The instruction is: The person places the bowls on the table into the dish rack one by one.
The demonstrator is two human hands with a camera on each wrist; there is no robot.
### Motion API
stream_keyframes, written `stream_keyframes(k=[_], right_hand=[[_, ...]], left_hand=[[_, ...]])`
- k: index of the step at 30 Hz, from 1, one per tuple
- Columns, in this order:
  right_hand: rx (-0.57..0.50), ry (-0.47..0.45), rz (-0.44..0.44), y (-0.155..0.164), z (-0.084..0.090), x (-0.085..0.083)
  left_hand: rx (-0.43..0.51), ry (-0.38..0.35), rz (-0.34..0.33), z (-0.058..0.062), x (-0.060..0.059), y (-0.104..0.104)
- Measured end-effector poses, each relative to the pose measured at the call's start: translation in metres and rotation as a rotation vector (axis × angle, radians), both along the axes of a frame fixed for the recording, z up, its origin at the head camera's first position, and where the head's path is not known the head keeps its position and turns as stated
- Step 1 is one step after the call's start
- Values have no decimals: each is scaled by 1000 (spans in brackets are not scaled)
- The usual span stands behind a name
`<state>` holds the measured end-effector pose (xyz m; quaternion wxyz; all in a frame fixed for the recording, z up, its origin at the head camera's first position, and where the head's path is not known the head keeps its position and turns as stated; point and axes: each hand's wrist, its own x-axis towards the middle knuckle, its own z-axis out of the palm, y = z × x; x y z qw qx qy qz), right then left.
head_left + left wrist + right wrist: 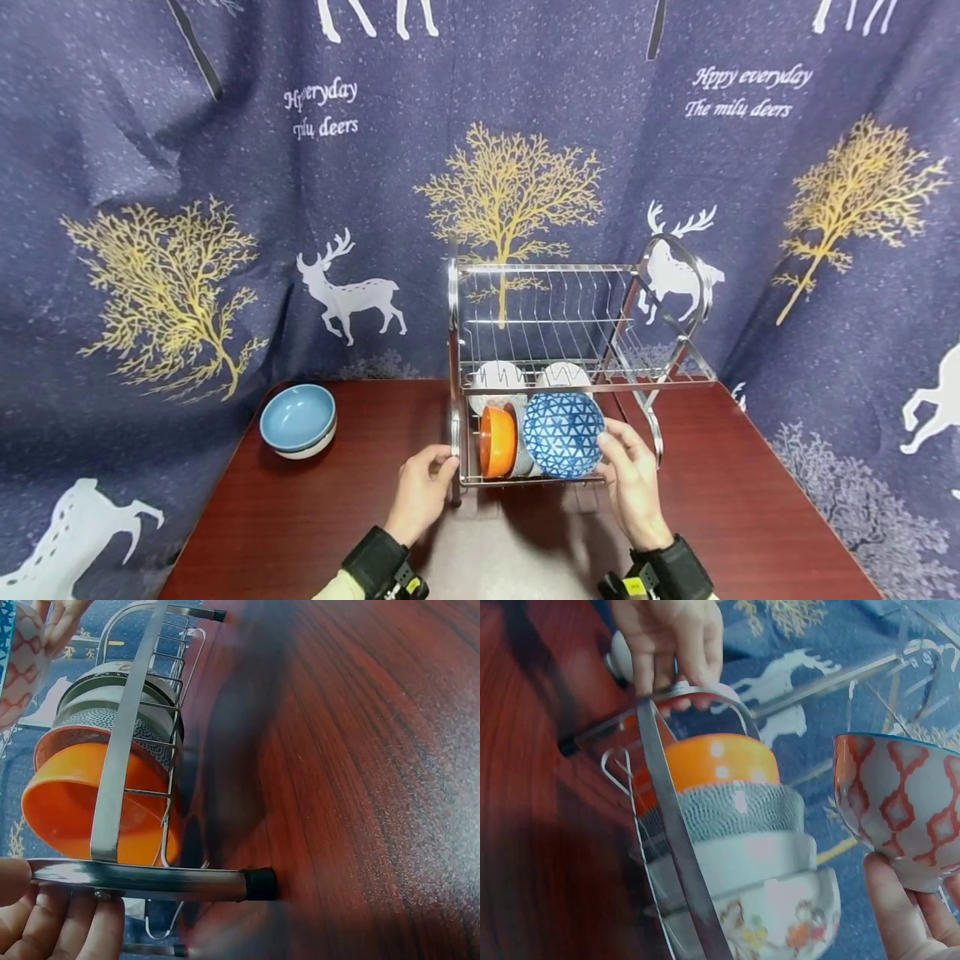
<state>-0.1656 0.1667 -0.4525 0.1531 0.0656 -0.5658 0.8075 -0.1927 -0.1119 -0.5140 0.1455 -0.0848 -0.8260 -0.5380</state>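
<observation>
My right hand (630, 483) holds a bowl (564, 435) by its right side, in front of the rack's lower tier. Its inside has blue and white triangles; in the right wrist view the outside is white with a red-orange pattern. With thumb and curled fingers, my left hand (56, 919) grips the left side frame of a two-tier metal dish rack (453, 292). On the lower tier an orange bowl (497, 442) stands on its side, beside a grey patterned bowl (742, 810), a plain white bowl (757, 859) and a white bowl with painted figures (795, 915).
Two white rounded dishes (498, 377) sit at the back of the lower tier. A blue bowl (297, 417) is stacked on a pale one at the table's left. Behind the reddish-brown table (750, 500) hangs a blue curtain (360, 192) with deer and trees.
</observation>
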Motion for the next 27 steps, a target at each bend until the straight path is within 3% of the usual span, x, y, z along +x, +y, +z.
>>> stream_keyframes(k=[5, 10, 19, 27], right_hand=[[7, -65, -116, 8, 3, -1], [90, -106, -249, 15, 2, -4], [200, 80, -413, 18, -7, -8], [364, 81, -529, 15, -18, -11]], left_hand=[[-27, -2, 2, -1, -1, 1], [-34, -7, -1, -2, 0, 2], [-54, -9, -4, 0, 1, 3], [-59, 6, 7, -2, 1, 3]])
